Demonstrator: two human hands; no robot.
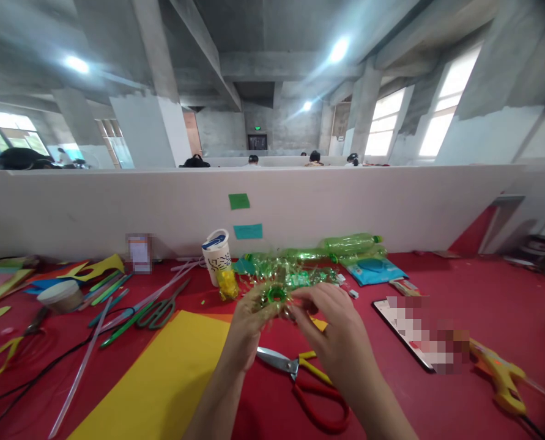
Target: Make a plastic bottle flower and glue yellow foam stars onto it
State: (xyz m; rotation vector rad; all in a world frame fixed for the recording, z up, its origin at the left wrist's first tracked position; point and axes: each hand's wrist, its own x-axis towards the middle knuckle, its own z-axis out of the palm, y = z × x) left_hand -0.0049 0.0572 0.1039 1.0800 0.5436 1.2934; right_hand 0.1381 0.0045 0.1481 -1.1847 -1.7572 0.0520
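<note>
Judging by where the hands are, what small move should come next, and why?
Probably a light adjustment to the edge of the green plastic piece with the right hand: its fingers are already there, while the left hand supports the other side.

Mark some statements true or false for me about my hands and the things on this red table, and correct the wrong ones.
1. The left hand holds a green bottle piece. True.
2. The yellow glue gun lies to the right of the phone. True.
3. The right hand is on the yellow glue gun. False: its fingers are at the green bottle piece.
4. The red-and-yellow-handled scissors lie to the left of the yellow paper. False: they lie to its right.
5. Both paper notes on the partition are red. False: the upper note is green and the lower note is blue-green.
</note>
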